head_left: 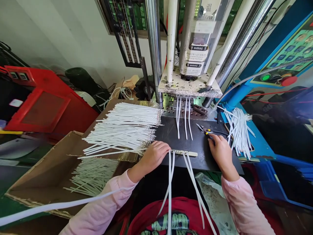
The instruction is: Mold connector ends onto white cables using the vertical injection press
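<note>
My left hand (156, 154) is closed, its fingertips at the left end of a narrow metal bar (193, 154) on the black work plate (163, 137). A white cable (170, 186) runs from those fingertips down toward my lap. Several more white cables (193, 176) hang from slots along the bar. To the right, my right hand (220, 150) is closed around the handles of small cutting pliers (205, 130) with yellow-and-black grips. The jaws point left, over the plate. My palm hides most of the handles.
A press (190, 86) stands ahead, with several white cables (186, 120) coming out from under it. Piled white cables (122, 125) lie left, above a cardboard box (36, 182). Another cable bundle (241, 130) rests right, below a control panel (286, 62). A loose cable (61, 205) crosses my left sleeve.
</note>
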`<control>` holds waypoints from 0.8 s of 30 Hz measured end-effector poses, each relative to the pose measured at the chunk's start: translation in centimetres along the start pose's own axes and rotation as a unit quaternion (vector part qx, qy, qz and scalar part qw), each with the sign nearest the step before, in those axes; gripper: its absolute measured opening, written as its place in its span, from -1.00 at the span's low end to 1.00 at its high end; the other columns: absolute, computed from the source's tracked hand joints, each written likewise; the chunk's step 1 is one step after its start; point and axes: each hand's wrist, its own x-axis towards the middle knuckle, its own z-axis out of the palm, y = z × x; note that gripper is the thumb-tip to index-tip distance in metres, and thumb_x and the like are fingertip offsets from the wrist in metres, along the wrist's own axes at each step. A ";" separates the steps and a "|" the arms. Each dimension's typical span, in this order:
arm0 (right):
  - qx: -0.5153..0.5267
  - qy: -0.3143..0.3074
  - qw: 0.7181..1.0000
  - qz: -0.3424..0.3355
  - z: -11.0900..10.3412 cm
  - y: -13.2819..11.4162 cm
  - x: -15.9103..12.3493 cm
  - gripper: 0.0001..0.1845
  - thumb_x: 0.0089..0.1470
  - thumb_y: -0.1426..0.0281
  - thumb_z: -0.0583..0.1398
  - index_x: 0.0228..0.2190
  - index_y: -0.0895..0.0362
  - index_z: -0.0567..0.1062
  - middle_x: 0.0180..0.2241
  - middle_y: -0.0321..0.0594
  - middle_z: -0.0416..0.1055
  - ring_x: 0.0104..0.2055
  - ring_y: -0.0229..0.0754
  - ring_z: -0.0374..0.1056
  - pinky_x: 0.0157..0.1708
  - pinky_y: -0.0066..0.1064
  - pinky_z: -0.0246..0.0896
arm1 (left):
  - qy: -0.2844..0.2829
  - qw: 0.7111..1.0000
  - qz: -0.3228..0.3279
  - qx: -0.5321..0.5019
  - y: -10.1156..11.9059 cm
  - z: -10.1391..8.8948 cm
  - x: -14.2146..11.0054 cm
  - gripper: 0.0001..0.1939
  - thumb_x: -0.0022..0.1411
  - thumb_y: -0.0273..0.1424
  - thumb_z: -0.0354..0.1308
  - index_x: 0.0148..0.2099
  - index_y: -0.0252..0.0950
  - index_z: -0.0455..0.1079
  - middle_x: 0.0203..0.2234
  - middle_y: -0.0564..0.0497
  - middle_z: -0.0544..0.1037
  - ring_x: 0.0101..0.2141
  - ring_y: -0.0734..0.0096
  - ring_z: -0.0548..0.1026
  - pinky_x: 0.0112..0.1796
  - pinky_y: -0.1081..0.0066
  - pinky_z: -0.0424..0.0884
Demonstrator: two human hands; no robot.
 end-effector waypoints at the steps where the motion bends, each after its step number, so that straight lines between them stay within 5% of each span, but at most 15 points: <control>1: 0.002 -0.005 1.000 0.010 0.0 0.0 0.3 -0.66 0.29 0.32 0.10 0.02 0.13 0.51 -0.26 -0.09 0.44 -0.23 -0.03 0.39 -0.31 -0.32 0.20 | 0.013 1.000 -0.002 -0.001 0.0 0.3 -0.1 -0.78 0.45 -0.46 -0.05 -0.12 -0.30 0.44 -0.20 -0.05 0.60 -0.16 0.30 0.51 -0.09 0.27 0.35; 5: 0.002 -0.035 0.999 0.038 0.1 -0.2 1.5 -0.66 0.28 0.31 0.12 0.03 0.11 0.50 -0.23 -0.09 0.47 -0.25 -0.05 0.42 -0.33 -0.33 0.17 | 0.046 0.998 -0.019 -0.025 -0.6 1.1 -0.1 -0.80 0.44 -0.48 -0.03 -0.14 -0.28 0.44 -0.22 -0.02 0.61 -0.19 0.33 0.52 -0.11 0.31 0.38; 14: 0.055 -0.015 0.998 -0.006 -1.6 0.1 5.6 -0.68 0.26 0.25 0.14 -0.05 0.09 0.56 -0.18 -0.09 0.50 -0.21 -0.02 0.45 -0.27 -0.31 0.26 | 0.006 0.999 -0.034 -0.007 -0.7 1.2 0.6 -0.76 0.46 -0.48 -0.08 -0.16 -0.28 0.42 -0.26 -0.02 0.58 -0.24 0.33 0.51 -0.16 0.30 0.36; 20: 0.201 -0.038 0.978 -0.048 -0.3 -1.0 15.6 -0.69 0.22 0.29 0.17 -0.05 0.11 0.55 -0.20 -0.12 0.54 -0.22 -0.08 0.47 -0.16 -0.29 0.34 | -0.047 0.993 -0.089 -0.063 -0.2 0.3 0.4 -0.83 0.40 -0.52 0.02 -0.06 -0.24 0.41 -0.16 0.02 0.55 -0.13 0.34 0.49 -0.05 0.31 0.35; 24: 0.229 -0.036 0.972 -0.035 2.6 -2.7 22.8 -0.69 0.29 0.27 0.17 -0.03 0.17 0.50 -0.12 -0.08 0.50 -0.12 -0.09 0.45 -0.09 -0.21 0.39 | -0.121 0.984 -0.116 -0.055 -0.1 -0.5 0.8 -0.60 0.21 -0.58 0.23 0.07 -0.17 0.37 -0.03 0.02 0.48 -0.02 0.23 0.40 0.02 0.24 0.31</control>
